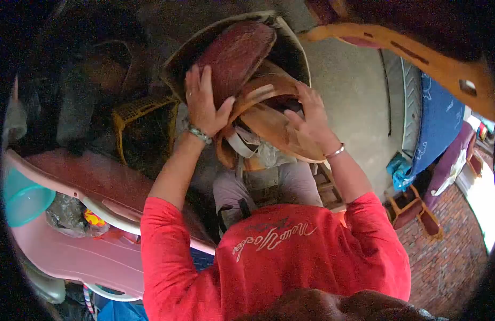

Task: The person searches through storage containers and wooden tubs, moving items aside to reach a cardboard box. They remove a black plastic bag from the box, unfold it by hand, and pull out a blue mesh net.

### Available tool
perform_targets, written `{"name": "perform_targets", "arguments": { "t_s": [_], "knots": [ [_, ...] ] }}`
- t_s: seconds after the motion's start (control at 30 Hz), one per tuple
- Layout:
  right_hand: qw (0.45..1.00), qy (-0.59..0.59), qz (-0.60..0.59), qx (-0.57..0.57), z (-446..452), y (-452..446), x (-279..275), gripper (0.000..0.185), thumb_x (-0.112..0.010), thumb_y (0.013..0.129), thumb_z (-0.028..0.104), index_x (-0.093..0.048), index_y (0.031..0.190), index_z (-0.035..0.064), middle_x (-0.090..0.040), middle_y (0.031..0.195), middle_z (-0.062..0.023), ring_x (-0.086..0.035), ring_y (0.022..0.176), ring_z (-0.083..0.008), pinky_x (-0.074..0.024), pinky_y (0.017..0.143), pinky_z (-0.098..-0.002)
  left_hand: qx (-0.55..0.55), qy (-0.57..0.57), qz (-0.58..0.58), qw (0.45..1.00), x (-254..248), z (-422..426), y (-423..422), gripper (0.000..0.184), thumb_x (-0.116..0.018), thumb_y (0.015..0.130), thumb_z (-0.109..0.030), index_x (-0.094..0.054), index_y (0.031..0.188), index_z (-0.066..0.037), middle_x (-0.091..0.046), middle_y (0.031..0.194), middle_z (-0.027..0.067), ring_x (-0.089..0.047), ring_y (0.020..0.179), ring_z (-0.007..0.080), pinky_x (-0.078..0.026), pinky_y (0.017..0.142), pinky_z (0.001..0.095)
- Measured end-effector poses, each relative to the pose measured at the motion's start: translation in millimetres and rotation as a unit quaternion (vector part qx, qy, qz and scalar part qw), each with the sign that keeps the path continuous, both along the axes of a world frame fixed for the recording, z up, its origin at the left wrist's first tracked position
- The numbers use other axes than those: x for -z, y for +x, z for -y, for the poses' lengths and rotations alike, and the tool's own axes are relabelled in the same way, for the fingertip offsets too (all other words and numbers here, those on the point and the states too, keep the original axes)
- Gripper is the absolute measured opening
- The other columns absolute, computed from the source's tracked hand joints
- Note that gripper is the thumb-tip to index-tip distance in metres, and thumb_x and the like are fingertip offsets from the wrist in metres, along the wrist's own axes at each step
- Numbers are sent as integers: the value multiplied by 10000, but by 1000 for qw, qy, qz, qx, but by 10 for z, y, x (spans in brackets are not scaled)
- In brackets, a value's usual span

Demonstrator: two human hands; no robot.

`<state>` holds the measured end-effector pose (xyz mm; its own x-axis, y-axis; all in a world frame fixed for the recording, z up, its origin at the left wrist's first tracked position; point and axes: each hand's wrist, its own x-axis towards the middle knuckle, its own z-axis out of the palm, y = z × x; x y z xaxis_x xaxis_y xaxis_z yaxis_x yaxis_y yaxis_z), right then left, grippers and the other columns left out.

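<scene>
My left hand lies with its fingers stretched out on the lower edge of a dark red oval panel with a woven-looking face. Its thumb points toward a curved brown wooden piece. On the other side, my right hand is spread along the right end of the curved wood, thumb apart from the fingers. Below it, a second wide wooden band crosses at a slant. Under the left hand a pale strip hangs beside clear plastic. How these pieces join is hidden.
Behind the panel stands a dark, pale-edged open container. A yellow plastic crate is at left, near a pink tub-like piece and a teal basin. An orange wooden frame juts in at upper right, above blue fabric.
</scene>
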<state>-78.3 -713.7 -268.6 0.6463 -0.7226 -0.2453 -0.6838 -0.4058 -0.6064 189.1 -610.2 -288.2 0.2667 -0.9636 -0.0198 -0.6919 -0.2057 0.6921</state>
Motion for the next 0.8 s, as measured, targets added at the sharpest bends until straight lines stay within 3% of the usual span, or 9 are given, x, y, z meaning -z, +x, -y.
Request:
{"name": "perform_targets", "arguments": {
  "t_s": [0.1, 0.2, 0.3, 0.33, 0.37, 0.43, 0.53, 0.67, 0.8],
  "knots": [
    [999, -45, -13, -3, -67, -8, 39, 675, -632, 758, 324, -394, 1298, -3, -451, 1267, -218, -433, 1140, -391, -344, 973, -433, 45, 31, 81, 995, -295, 533, -318, 878, -667, 725, -334, -190, 1421, -91, -118, 1450, 281, -112, 1335, 467, -140, 1064, 580],
    [999, -30, -19, 13, -101, -4, 29, 655, -634, 743, 329, -426, 1267, -4, -466, 1237, -207, -430, 1136, -377, -342, 964, -446, 73, 233, 181, 953, -311, 971, -552, 849, -649, 737, -372, -186, 1424, -188, -160, 1464, 196, -118, 1338, 445, -155, 1024, 641],
    [1000, -7, -14, 26, -151, 48, -69, 654, -639, 728, 334, -441, 1255, 1, -463, 1247, -181, -392, 1173, -371, -303, 994, -473, 92, 297, 220, 925, -275, 1062, -410, 826, -643, 744, -347, -195, 1414, -171, -163, 1463, 193, -143, 1334, 439, -200, 1019, 630],
    [999, -4, -11, 34, -194, 45, -65, 654, -639, 728, 334, -441, 1255, 1, -463, 1247, -181, -392, 1173, -371, -303, 994, -473, 82, 316, 221, 919, -347, 1036, -363, 845, -673, 717, -294, -208, 1412, -176, -193, 1454, 181, -225, 1312, 428, -274, 1012, 597],
    [999, -15, -6, 30, -239, 42, -55, 652, -644, 721, 323, -442, 1252, 5, -460, 1249, -170, -386, 1173, -367, -298, 991, -485, 88, 317, 226, 917, -366, 985, -292, 845, -673, 717, -294, -208, 1412, -176, -193, 1454, 181, -225, 1312, 428, -274, 1012, 597],
    [999, -18, 5, 31, -331, 32, -57, 650, -648, 713, 312, -444, 1250, 8, -458, 1251, -160, -381, 1173, -362, -292, 988, -496, 35, 276, 239, 930, -365, 828, -84, 846, -684, 683, -242, -245, 1397, -123, -307, 1391, 216, -326, 1268, 400, -319, 1034, 473],
    [999, -12, 9, 46, -455, 5, -91, 659, -652, 698, 295, -436, 1256, 17, -441, 1275, -146, -366, 1185, -362, -273, 995, -513, 26, 211, 157, 964, -438, 636, 231, 793, -658, 704, -221, -269, 1380, -75, -339, 1359, 232, -371, 1230, 414, -374, 987, 476],
    [999, -23, 10, 42, -559, -105, -80, 657, -646, 692, 274, -429, 1259, 22, -426, 1299, -141, -360, 1193, -360, -274, 996, -526, 17, 218, 145, 965, -546, 488, 246, 776, -680, 681, -203, -324, 1349, -33, -381, 1322, 245, -411, 1187, 426, -385, 990, 440],
    [998, -31, 21, 50, -645, -235, -37, 632, -644, 692, 256, -439, 1243, 23, -439, 1290, -148, -380, 1179, -374, -287, 996, -521, 35, 146, 153, 977, -617, 334, 82, 774, -679, 628, -169, -365, 1321, -32, -421, 1243, 253, -437, 1131, 420, -396, 951, 458]
  ]
}}
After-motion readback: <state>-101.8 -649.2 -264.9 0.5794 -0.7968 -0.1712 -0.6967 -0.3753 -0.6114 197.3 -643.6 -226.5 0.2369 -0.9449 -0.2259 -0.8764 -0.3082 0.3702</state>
